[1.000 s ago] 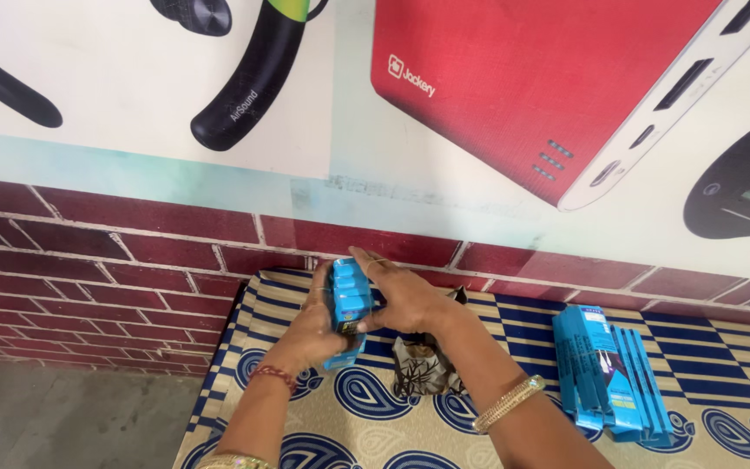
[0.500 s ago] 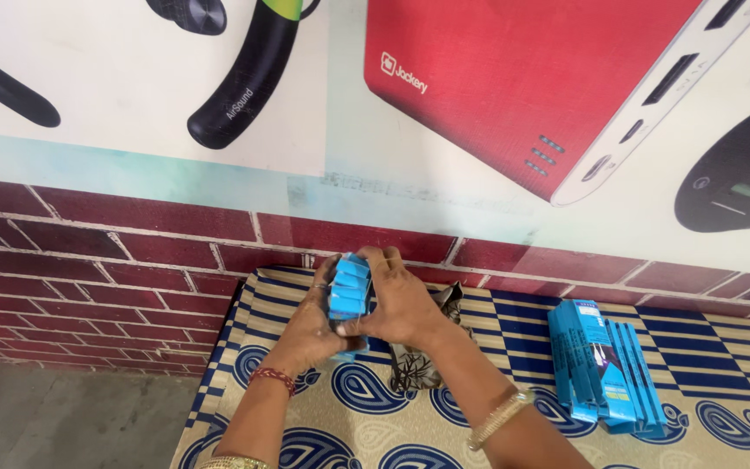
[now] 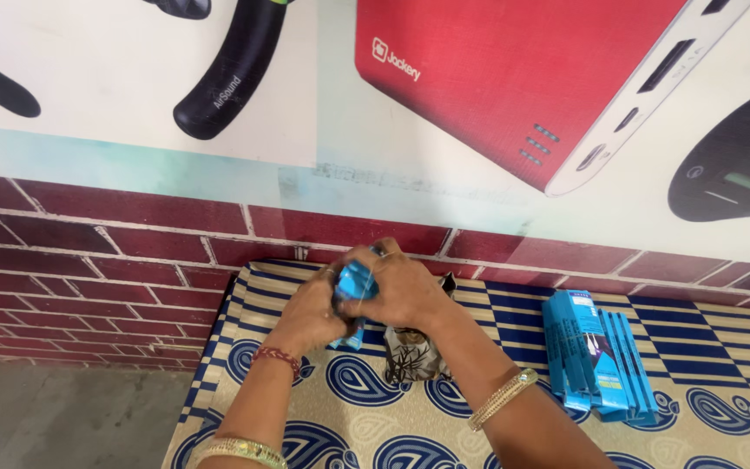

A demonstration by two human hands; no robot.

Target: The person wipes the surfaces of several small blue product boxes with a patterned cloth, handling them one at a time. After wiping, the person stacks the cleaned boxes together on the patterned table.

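Observation:
Both my hands are wrapped around a small bundle of blue boxes [image 3: 354, 285] held just above the patterned cloth. My left hand [image 3: 307, 313] grips it from the left and below. My right hand [image 3: 403, 291] covers its top and right side, so most of the bundle is hidden. Right under my right wrist lies a crumpled black-and-white patterned bag [image 3: 410, 354]. A separate row of similar flat blue boxes [image 3: 595, 349] stands on edge to the right, apart from my hands.
The surface is covered by a cloth [image 3: 722, 382] with blue paisley and striped patterns. Its left edge drops to a grey floor [image 3: 54, 417]. A red brick wall [image 3: 106, 260] and a large printed poster [image 3: 444, 95] rise directly behind.
My hands have closed more tightly over the blue boxes, so less of the bundle shows. It has stayed in about the same place above the cloth.

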